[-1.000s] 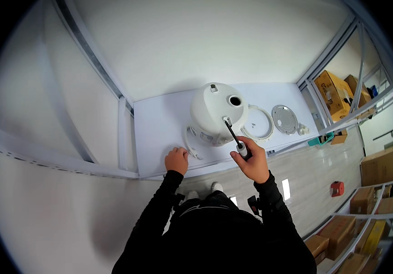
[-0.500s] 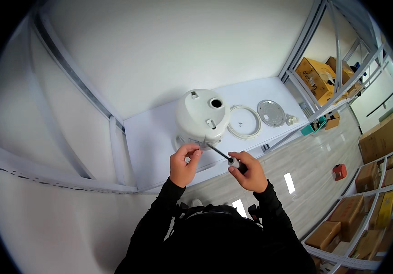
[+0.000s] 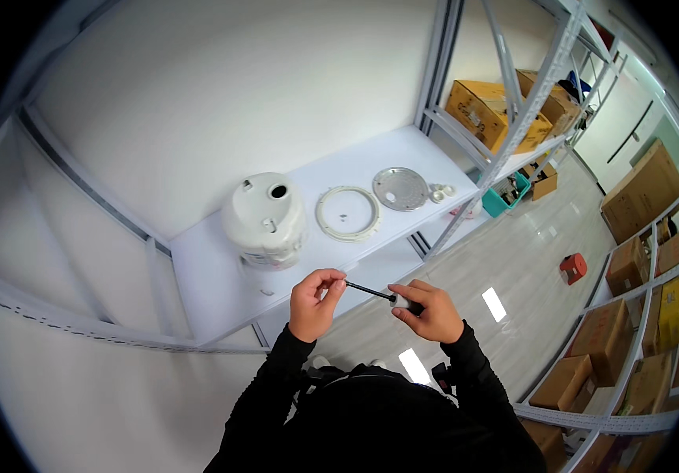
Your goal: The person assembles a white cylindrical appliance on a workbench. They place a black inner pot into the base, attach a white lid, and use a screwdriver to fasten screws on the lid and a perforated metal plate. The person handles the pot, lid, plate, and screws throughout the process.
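My right hand [image 3: 432,310] is closed round the handle of a screwdriver [image 3: 369,291], its dark shaft pointing left. At the shaft's tip, the thumb and fingertips of my left hand [image 3: 313,306] are pinched together; whatever is between them is too small to make out. Both hands are in front of the table's near edge. Beyond them, at the left, stands a rounded white appliance housing [image 3: 264,221] with a dark round hole on top. A small light piece [image 3: 267,292] lies near its base.
On the white table [image 3: 332,169] lie a white ring [image 3: 322,229] with tiny pieces inside it, a round metal plate [image 3: 414,183] and small white fittings [image 3: 439,194]. Shelf posts [image 3: 505,142] rise at the right. Cartons [image 3: 604,343] fill racks beyond; a red stool [image 3: 573,268] stands on the floor.
The screwdriver's tip has come away from the front of the housing and is now at my left fingertips. Both hands have drawn back from the housing. My view has shifted to the right.
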`<action>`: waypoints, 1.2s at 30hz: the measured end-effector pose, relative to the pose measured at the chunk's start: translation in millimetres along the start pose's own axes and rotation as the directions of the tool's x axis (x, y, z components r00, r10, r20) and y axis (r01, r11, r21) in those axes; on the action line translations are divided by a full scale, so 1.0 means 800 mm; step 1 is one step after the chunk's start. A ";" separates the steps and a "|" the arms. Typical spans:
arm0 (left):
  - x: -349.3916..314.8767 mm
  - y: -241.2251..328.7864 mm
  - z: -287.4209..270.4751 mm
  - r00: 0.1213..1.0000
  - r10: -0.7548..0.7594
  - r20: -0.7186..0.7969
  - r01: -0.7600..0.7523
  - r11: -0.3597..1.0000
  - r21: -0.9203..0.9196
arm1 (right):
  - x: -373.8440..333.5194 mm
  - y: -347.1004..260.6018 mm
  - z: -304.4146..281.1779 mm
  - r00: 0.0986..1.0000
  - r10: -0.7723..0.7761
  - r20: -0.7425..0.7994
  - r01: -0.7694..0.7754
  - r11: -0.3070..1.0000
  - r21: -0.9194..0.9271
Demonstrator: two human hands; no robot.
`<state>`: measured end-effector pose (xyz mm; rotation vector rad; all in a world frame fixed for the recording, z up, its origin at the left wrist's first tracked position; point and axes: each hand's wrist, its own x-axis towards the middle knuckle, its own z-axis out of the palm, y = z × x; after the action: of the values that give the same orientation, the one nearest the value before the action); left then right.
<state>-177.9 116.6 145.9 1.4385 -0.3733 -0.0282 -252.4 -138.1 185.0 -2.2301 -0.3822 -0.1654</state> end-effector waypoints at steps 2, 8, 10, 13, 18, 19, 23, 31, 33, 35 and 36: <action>-0.002 0.004 0.028 0.999 0.024 0.048 -0.027 0.998 0.061 | -0.021 0.006 -0.026 1.000 0.017 -0.005 -0.017 0.998 -0.056; -0.008 0.012 0.099 0.988 0.015 0.156 -0.038 0.988 0.148 | -0.079 0.040 -0.079 0.999 0.031 -0.022 -0.032 0.998 -0.049; -0.012 0.007 0.116 0.985 0.008 0.173 -0.031 0.991 0.129 | -0.096 0.047 -0.092 0.996 0.083 0.022 -0.083 0.996 0.013; -0.015 0.012 0.135 0.977 0.029 0.211 -0.054 0.993 0.109 | -0.113 0.047 -0.110 0.947 0.259 0.188 -0.299 0.926 0.230; -0.017 0.017 0.156 0.962 0.051 0.270 -0.070 0.996 0.060 | -0.132 0.051 -0.127 0.838 0.369 0.401 -0.537 0.684 0.494; -0.017 0.018 0.159 0.960 0.047 0.276 -0.070 0.995 0.074 | -0.135 0.056 -0.128 0.874 0.332 0.356 -0.473 0.751 0.461; -0.016 0.014 0.164 0.969 -0.011 0.245 -0.021 0.991 0.129 | -0.141 0.063 -0.137 0.945 0.200 0.260 -0.296 0.862 0.411; -0.008 0.001 0.156 0.981 -0.038 0.190 0.040 0.999 -0.003 | -0.148 0.061 -0.158 0.951 0.023 0.310 -0.269 0.561 0.783; -0.007 -0.002 0.146 0.983 -0.048 0.180 0.055 0.998 -0.036 | -0.143 0.063 -0.156 0.968 -0.060 0.244 -0.177 0.522 0.834; -0.005 -0.005 0.134 0.983 -0.059 0.176 0.071 0.995 -0.063 | -0.133 0.059 -0.147 0.980 -0.035 0.196 -0.144 0.550 0.823; -0.005 -0.008 0.129 0.984 -0.066 0.169 0.083 0.991 -0.100 | -0.128 0.056 -0.142 0.984 -0.023 0.176 -0.132 0.565 0.814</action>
<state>-207.6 17.9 147.8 1.3473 -0.4469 -0.2262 -332.9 -274.5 198.9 -1.2942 -0.3741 0.2167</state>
